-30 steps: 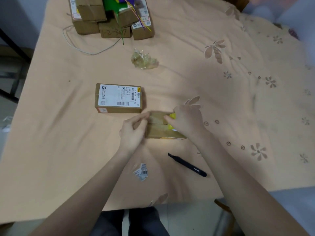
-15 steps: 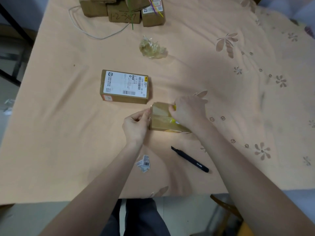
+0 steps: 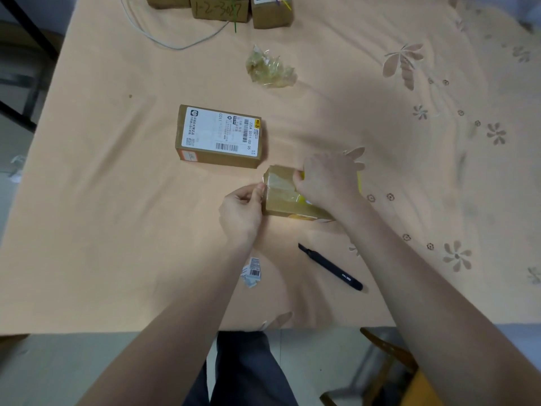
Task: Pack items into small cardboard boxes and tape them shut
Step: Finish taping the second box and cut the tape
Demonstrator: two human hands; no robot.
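A small brown cardboard box (image 3: 282, 197) lies on the peach tablecloth, with clear tape across its top. My left hand (image 3: 241, 213) pinches the tape at the box's left end. My right hand (image 3: 326, 181) covers the box's right part and grips a yellow tape roll (image 3: 359, 183), mostly hidden under the hand. A second closed box (image 3: 219, 136) with a white shipping label sits just behind and to the left.
A black utility knife (image 3: 330, 266) lies near the front edge, a torn barcode label (image 3: 251, 271) beside it. Crumpled clear plastic (image 3: 270, 68) sits farther back. Several boxes (image 3: 243, 8) and a white cable (image 3: 175, 45) are at the far edge.
The view has tilted down, so everything sits higher in frame. My left hand has slid from the box's top to its left end, and the tape now runs over that corner.
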